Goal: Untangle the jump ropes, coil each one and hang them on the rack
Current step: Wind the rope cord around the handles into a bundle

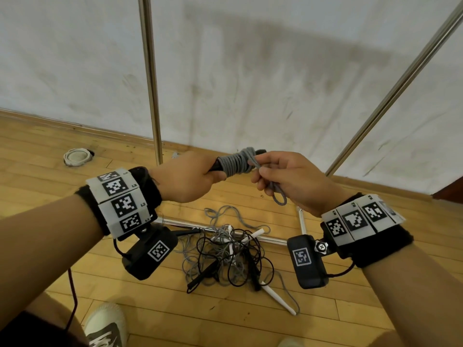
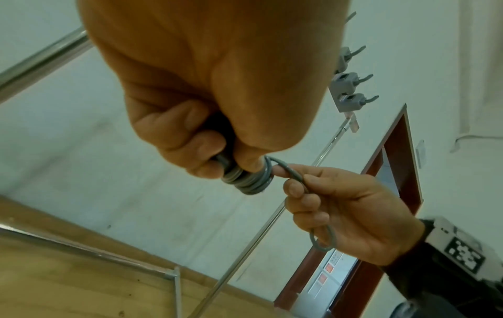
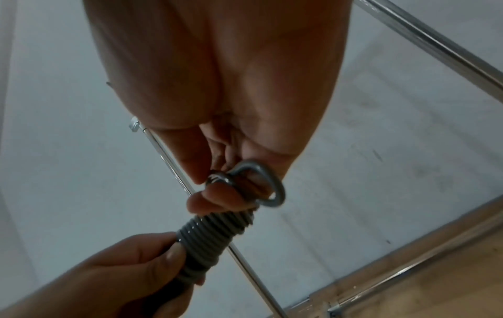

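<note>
From the head camera, the left hand (image 1: pixel 185 179) is clenched around the black handles of a grey jump rope (image 1: pixel 238 161), whose cord is wound in tight turns over them. At three o'clock of that bundle, touching it, the right hand (image 1: pixel 295 181) pinches the free end of the cord, and a small loop (image 1: pixel 280 197) hangs below its curled fingers. At six o'clock, on the wooden floor (image 1: pixel 75 271), a tangled pile of ropes (image 1: pixel 230 256), black and grey with white handles, lies against the rack (image 1: pixel 150 78) base bar. The rack's two metal poles rise toward twelve and two o'clock before a white wall.

From the left wrist, the left hand (image 2: pixel 212 90) grips the coil (image 2: pixel 250 180); at four o'clock the right hand (image 2: pixel 343 206) holds the cord end. Grey hooks (image 2: pixel 351 81) sit at two o'clock.

From the right wrist, the right fingers (image 3: pixel 220 200) pinch the loop (image 3: pixel 272 185) just above the coil (image 3: pixel 215 234), and the left hand (image 3: pixel 122 279) grips it from seven o'clock.
</note>
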Tool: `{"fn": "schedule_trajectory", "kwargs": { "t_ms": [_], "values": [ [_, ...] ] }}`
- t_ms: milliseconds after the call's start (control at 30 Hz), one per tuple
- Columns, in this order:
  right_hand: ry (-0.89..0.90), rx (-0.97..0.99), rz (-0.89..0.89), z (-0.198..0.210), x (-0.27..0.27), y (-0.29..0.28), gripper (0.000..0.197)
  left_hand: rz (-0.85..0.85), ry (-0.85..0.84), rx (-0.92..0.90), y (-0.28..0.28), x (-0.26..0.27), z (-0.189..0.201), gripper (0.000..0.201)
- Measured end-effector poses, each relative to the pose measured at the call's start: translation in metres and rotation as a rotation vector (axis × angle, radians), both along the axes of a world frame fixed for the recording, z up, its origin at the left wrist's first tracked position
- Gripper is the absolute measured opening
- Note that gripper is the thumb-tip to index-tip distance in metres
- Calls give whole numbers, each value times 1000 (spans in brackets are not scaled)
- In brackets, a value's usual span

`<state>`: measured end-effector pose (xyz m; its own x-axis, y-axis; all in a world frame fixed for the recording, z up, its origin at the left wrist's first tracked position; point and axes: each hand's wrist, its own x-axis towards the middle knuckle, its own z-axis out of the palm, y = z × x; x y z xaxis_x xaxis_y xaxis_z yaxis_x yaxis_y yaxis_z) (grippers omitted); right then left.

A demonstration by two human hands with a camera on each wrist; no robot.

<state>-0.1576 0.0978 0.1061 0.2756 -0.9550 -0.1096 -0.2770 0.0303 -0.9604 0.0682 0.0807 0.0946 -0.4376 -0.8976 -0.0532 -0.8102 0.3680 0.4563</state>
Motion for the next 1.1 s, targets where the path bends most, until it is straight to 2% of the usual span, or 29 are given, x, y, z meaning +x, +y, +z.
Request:
{"fn": "schedule_trajectory", "kwargs": {
  "t_ms": [167, 300, 467, 667, 767, 900, 1100],
  "values": [
    [-61, -71, -84, -2, 8, 5, 9, 80, 257, 82, 0, 0, 8, 25],
    [-139, -2, -127, -9, 13, 5, 16, 62, 412, 196, 4, 4, 10, 26],
    [-141, 6, -99, -8, 8, 0, 30, 4, 528, 351, 6, 10, 11, 27],
    [-125, -32, -131, -5, -1, -2, 32, -94, 576, 413, 10, 13, 15, 36],
    [-134, -47, -85, -4, -5, 0, 47, -138, 574, 422, 12, 14, 18, 51],
    [-135, -114, -2, -6, -8, 4, 57, -180, 478, 412, 15, 13, 16, 62],
    [-63, -173, 54, -9, -6, 8, 49, -137, 343, 443, 16, 12, 9, 73]
  ]
}}
